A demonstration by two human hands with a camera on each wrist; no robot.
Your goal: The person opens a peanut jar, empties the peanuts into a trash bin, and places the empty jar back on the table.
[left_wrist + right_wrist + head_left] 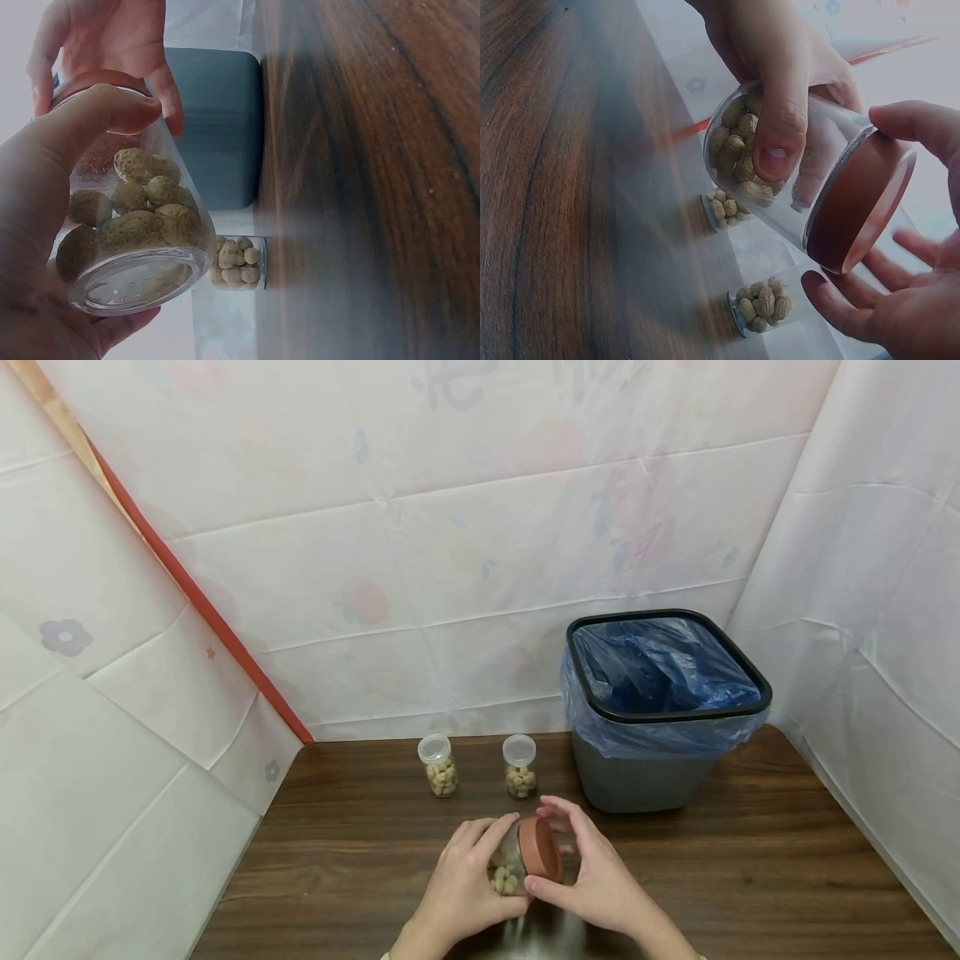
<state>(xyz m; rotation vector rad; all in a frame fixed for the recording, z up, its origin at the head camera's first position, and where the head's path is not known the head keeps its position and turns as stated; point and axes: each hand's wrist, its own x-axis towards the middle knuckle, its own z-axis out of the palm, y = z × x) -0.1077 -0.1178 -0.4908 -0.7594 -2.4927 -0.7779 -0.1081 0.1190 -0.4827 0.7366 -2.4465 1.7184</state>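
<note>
White cloth is hung behind the bin, and the wooden table is spread beneath it. The bin is lined with a blue bag. In front of the bin and to its left, two hands are brought together on one jar: its glass body is gripped by the left hand, while its lid is loosely enclosed by the curved fingers and thumb of the right hand. The large jar is tilted, its top leaned toward the bin. Two small capped jars are stood left of the bin — one near it, one farther off. The terracotta lid is seated on the large jar's bin-facing end; how tightly cannot be told. Peanuts are gathered toward the base.

Should the lid be pulled off abruptly at this tilt, peanuts could be spilled toward the bin. The smooth glass might also be twisted out of the left hand by a stiff lid — or the nearer small jar knocked by outstretched fingers.
</note>
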